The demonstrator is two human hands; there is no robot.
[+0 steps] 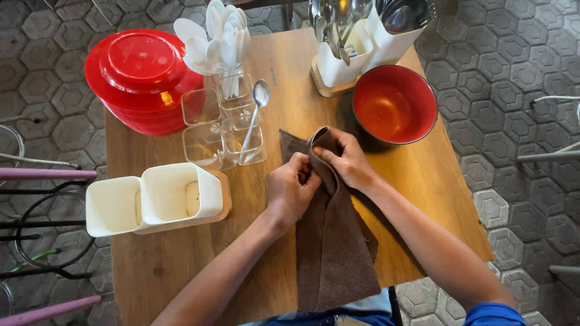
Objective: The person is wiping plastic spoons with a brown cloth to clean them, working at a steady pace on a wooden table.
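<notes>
1. The left hand [292, 188] is closing its fingers on a fold of the brown cloth [331, 241], pinching it near the upper end.
2. The right hand [345, 160] is clamping the same cloth from the 2 o'clock side, thumb and fingers pressing the fold; whether something small is wrapped inside cannot be told.
3. The cloth is lying across the middle of the wooden table [423, 181], its lower end hanging over the near edge at 6 o'clock.
4. For good work, judge that both hands should be keeping the fold taut and rubbing against each other.
5. A red bowl [394, 104] is standing at 1 o'clock, near the right hand.
6. Clear square cups [220, 130] holding a metal spoon [257, 108] are standing at 10 o'clock.
7. Empty white holders [157, 196] are standing at 9 o'clock.
</notes>
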